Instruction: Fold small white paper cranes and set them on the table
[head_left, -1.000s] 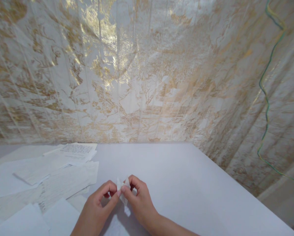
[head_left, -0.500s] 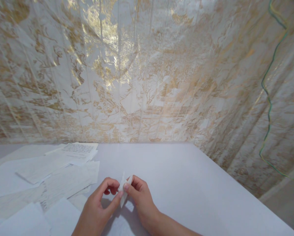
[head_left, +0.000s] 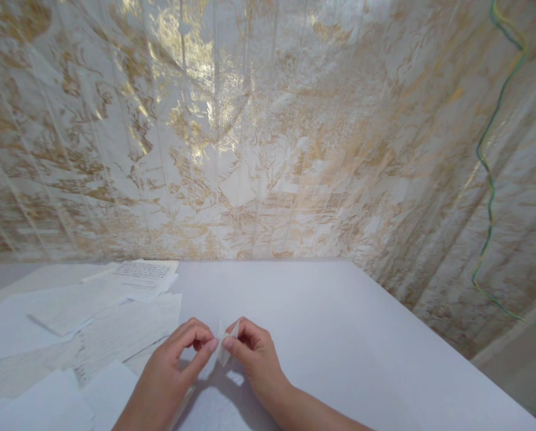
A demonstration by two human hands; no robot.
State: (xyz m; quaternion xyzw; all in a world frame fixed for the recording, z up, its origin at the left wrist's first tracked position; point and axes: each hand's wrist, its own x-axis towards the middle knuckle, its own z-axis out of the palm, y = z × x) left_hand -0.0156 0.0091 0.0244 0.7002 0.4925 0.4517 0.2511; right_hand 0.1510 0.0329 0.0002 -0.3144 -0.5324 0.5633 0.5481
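A small folded piece of white paper [head_left: 224, 354] is held just above the table, between my two hands. My right hand [head_left: 256, 353] pinches its right side between thumb and fingers. On the other side, my left hand [head_left: 182, 353] has thumb and index finger pressed together at the paper's left edge. Pointed flaps stick up from the fold, and one corner hangs downward. My fingertips cover part of the paper.
Several loose sheets of paper [head_left: 128, 332], some with writing, overlap on the left of the white table [head_left: 353, 335]. Behind it hangs a gold-patterned curtain [head_left: 259, 149]. A green and yellow wire [head_left: 490, 209] runs down at the right.
My left thumb and index finger have closed together at the paper's left edge, and that hand has shifted slightly left. The paper has tilted a little. My right hand keeps its pinch.
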